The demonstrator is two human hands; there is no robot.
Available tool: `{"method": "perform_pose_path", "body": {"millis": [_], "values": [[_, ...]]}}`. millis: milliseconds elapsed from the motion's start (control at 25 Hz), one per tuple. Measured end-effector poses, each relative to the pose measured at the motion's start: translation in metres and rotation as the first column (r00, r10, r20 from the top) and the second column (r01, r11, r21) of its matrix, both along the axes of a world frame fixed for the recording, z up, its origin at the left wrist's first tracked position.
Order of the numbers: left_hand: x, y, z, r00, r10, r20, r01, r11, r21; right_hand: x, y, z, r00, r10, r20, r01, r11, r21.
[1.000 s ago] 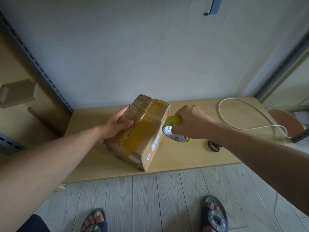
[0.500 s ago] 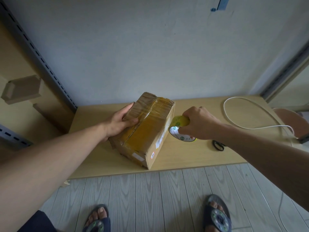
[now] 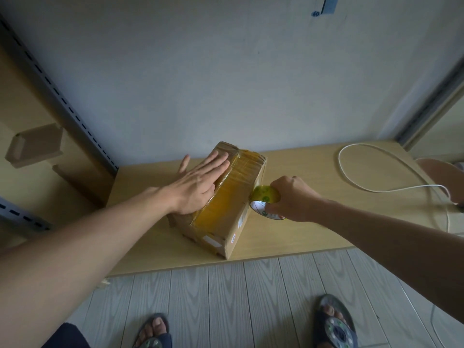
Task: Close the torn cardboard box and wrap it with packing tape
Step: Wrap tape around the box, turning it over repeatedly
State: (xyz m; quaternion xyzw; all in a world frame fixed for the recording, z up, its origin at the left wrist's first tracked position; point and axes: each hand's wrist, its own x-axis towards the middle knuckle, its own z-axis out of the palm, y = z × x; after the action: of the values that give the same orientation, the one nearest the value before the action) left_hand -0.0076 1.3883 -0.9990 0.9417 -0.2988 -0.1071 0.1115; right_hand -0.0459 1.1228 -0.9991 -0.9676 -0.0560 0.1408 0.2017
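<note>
- Position of the cardboard box (image 3: pixel 226 204)?
- On the surface (image 3: pixel 313 234), left of centre, near corner at the front edge. The long axis runs front to back, far end angled right.
- Hands?
- Left hand (image 3: pixel 198 182) lies flat on top, fingers straight. Right hand (image 3: pixel 293 199) grips the tape roll (image 3: pixel 263 197) at the box's right side. Open surface extends to the white cable (image 3: pixel 351 182).

A light wooden table (image 3: pixel 301 237) stands against a pale wall (image 3: pixel 226 71) above a grey plank floor (image 3: pixel 251 297). On it sits a taped cardboard box (image 3: pixel 221 212), askew, one corner near the front edge. A white cable (image 3: pixel 339 160) loops across the right end.
</note>
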Motion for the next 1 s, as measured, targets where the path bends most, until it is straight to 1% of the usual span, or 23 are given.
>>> {"method": "perform_pose_path", "body": {"millis": [80, 160, 200, 240, 280, 320, 360, 440, 520, 560, 640, 720, 760, 800, 840, 880, 960, 1000], "values": [[-0.010, -0.016, 0.008, 0.999, 0.033, -0.019, -0.033, 0.999, 0.039, 0.002, 0.000, 0.000, 1.000, -0.002, -0.016, 0.002, 1.000, 0.012], [-0.029, -0.042, 0.009, 0.992, 0.112, -0.058, -0.098, 0.973, 0.209, 0.002, 0.000, 0.000, 1.000, 0.008, -0.024, -0.007, 1.000, 0.017], [-0.038, -0.056, 0.009, 0.974, 0.206, -0.090, -0.172, 0.941, 0.293, 0.001, 0.000, -0.001, 1.000, 0.018, -0.022, -0.017, 1.000, 0.013], [-0.043, -0.068, 0.010, 0.937, 0.324, -0.128, -0.266, 0.902, 0.339, 0.001, 0.000, -0.002, 1.000, 0.025, -0.018, -0.025, 1.000, 0.011], [-0.046, -0.076, 0.011, 0.892, 0.423, -0.162, -0.349, 0.870, 0.349, 0.001, 0.000, -0.003, 1.000, 0.026, -0.013, -0.026, 1.000, 0.016], [-0.046, -0.079, 0.015, 0.861, 0.476, -0.179, -0.401, 0.852, 0.337, 0.001, -0.001, -0.002, 1.000, 0.025, -0.007, -0.024, 0.999, 0.028], [-0.046, -0.075, 0.018, 0.852, 0.493, -0.174, -0.424, 0.847, 0.320, 0.000, -0.001, -0.001, 1.000, 0.024, 0.000, -0.024, 0.998, 0.049], [-0.040, -0.061, 0.018, 0.859, 0.488, -0.155, -0.439, 0.858, 0.267, -0.002, -0.002, 0.002, 0.999, 0.029, 0.027, -0.032, 0.992, 0.121], [-0.033, -0.047, 0.016, 0.850, 0.482, -0.214, -0.447, 0.874, 0.192, -0.007, -0.001, 0.007, 0.993, 0.030, 0.112, -0.053, 0.977, 0.207], [-0.029, -0.040, 0.018, 0.835, 0.477, -0.274, -0.460, 0.879, 0.127, -0.008, 0.001, 0.011, 0.982, 0.016, 0.187, -0.063, 0.968, 0.244], [-0.023, -0.025, 0.020, 0.786, 0.413, -0.461, -0.501, 0.861, -0.083, -0.001, 0.006, 0.022, 0.945, -0.029, 0.325, -0.074, 0.951, 0.300], [-0.021, -0.006, 0.015, 0.718, 0.238, -0.654, -0.530, 0.797, -0.291, 0.007, 0.014, 0.033, 0.935, -0.072, 0.348, -0.060, 0.933, 0.355], [-0.022, 0.001, 0.010, 0.685, 0.160, -0.711, -0.532, 0.776, -0.339, 0.011, 0.021, 0.037, 0.944, -0.065, 0.324, -0.060, 0.931, 0.361], [-0.023, 0.007, 0.003, 0.687, 0.129, -0.715, -0.508, 0.789, -0.346, 0.012, 0.030, 0.039, 0.957, -0.026, 0.288, -0.079, 0.934, 0.349], [-0.024, 0.011, -0.006, 0.730, 0.148, -0.667, -0.467, 0.821, -0.328, 0.013, 0.040, 0.036, 0.966, 0.023, 0.258, -0.110, 0.939, 0.326], [-0.023, 0.013, -0.015, 0.793, 0.173, -0.583, -0.416, 0.854, -0.313, 0.014, 0.052, 0.031, 0.965, 0.063, 0.254, -0.141, 0.942, 0.305], [-0.022, 0.010, -0.026, 0.903, 0.198, -0.381, -0.342, 0.867, -0.361, 0.020, 0.067, 0.020, 0.957, 0.066, 0.283, -0.149, 0.947, 0.285], [-0.023, 0.007, -0.028, 0.921, 0.216, -0.326, -0.338, 0.858, -0.387, 0.024, 0.070, 0.015, 0.959, 0.039, 0.281, -0.123, 0.950, 0.287]]}}
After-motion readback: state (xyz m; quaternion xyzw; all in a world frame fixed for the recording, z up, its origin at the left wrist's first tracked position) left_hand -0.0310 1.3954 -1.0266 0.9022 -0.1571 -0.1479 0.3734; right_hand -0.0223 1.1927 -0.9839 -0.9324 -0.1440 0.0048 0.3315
